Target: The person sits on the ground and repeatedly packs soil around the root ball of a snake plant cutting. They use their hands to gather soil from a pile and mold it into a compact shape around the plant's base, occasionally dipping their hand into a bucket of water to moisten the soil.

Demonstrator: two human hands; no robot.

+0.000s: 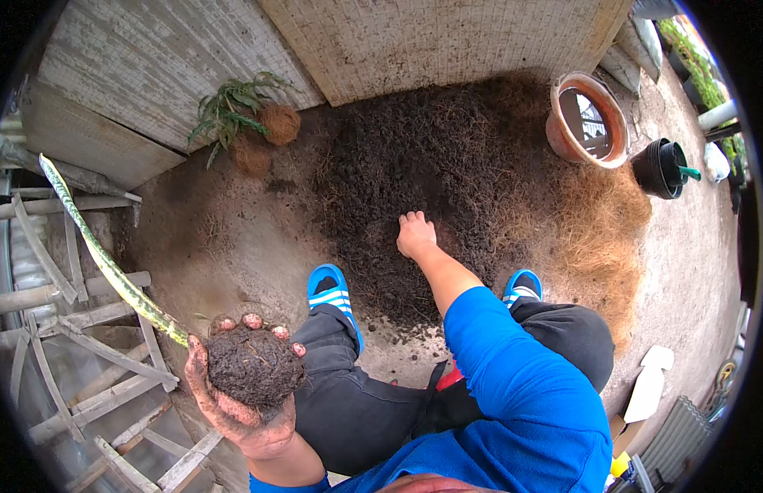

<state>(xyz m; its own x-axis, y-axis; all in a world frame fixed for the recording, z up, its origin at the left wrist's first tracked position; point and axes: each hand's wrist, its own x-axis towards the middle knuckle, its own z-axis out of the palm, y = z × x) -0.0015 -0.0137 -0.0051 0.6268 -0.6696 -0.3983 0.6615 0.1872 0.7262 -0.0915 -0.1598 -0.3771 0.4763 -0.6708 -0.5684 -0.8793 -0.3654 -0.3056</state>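
My left hand (240, 413), coated in mud, cups a round ball of dark wet soil (255, 366) at the lower left. From that ball a long variegated snake plant leaf (104, 265) stretches to the upper left. Out ahead, my right hand (416, 234) rests on the broad heap of dark, fibrous soil (406, 154), its fingers bent down into it; whether they grip any soil is hidden. Loose brown coconut fibre (597, 228) lies along the heap's right side.
A bucket of water (557, 132) stands at the upper right, near stacked black plastic pots (649, 172). Leafy plants in round fibre balls (278, 124) sit by the wall panels (197, 55). A wooden lattice (110, 357) is at left. Blue sandals (329, 286) flank the heap's near part.
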